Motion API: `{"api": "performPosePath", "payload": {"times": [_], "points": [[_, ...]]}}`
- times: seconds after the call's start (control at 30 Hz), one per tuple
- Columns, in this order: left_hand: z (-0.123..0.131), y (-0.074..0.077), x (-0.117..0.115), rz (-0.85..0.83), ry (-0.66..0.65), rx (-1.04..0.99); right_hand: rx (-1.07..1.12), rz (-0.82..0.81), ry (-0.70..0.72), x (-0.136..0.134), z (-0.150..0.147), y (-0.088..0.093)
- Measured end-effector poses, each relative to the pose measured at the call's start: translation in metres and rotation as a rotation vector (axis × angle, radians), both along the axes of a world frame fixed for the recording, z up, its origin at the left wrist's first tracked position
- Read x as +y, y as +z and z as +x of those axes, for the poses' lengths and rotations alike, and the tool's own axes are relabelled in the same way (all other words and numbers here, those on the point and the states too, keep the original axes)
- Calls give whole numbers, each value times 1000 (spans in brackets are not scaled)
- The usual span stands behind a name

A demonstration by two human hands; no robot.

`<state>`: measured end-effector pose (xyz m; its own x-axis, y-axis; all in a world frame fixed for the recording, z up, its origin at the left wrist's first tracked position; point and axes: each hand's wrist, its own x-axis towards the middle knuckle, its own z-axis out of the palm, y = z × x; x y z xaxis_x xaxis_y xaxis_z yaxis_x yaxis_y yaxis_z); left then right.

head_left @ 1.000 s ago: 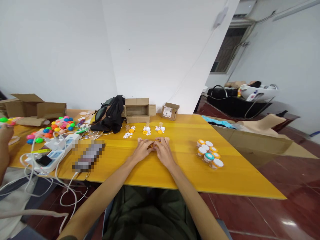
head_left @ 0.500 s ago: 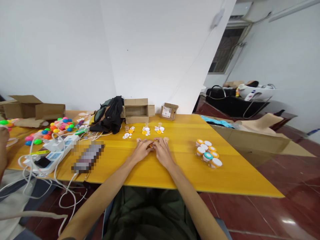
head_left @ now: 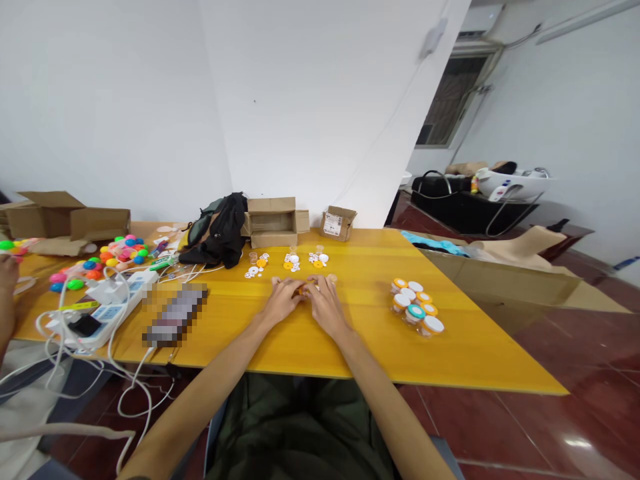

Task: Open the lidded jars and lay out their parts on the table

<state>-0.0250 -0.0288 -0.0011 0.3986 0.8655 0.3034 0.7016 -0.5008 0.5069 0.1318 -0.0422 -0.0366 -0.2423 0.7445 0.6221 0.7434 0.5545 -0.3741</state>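
My left hand (head_left: 283,300) and my right hand (head_left: 323,301) meet over the middle of the table, fingers bent and pinched together. Between their fingertips a small orange piece (head_left: 302,291) shows, mostly covered, so its exact kind cannot be made out. Just beyond the hands lie small groups of loose parts: white discs (head_left: 254,271), an orange disc (head_left: 261,263) and another orange disc (head_left: 318,265). A clear round piece (head_left: 333,279) is close by my right fingers. Farther right stand several small clear jars with white, orange and teal lids (head_left: 416,311).
A phone (head_left: 176,315) and a white power strip (head_left: 125,303) with tangled cables lie to the left. Colourful balls (head_left: 125,252), a black bag (head_left: 220,230) and open cardboard boxes (head_left: 273,238) line the back. Another person's hand (head_left: 7,280) appears at the left edge.
My fingers have shifted only slightly around the small orange piece. The other person's hand at the left edge has moved a little; the things on the table stay put.
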Motion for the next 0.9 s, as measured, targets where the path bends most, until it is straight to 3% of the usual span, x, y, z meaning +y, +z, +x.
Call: {"api": "performPosePath", "payload": {"times": [0.27,0.57,0.9], "points": [[0,0,0,19,15,1,-2,36,-31,-1,1,3],[0,0,0,21,15,6,144,22,-50,7,2,-2],[0,-1,-1,26,2,40,237,-117,-11,11,3,-5]]}}
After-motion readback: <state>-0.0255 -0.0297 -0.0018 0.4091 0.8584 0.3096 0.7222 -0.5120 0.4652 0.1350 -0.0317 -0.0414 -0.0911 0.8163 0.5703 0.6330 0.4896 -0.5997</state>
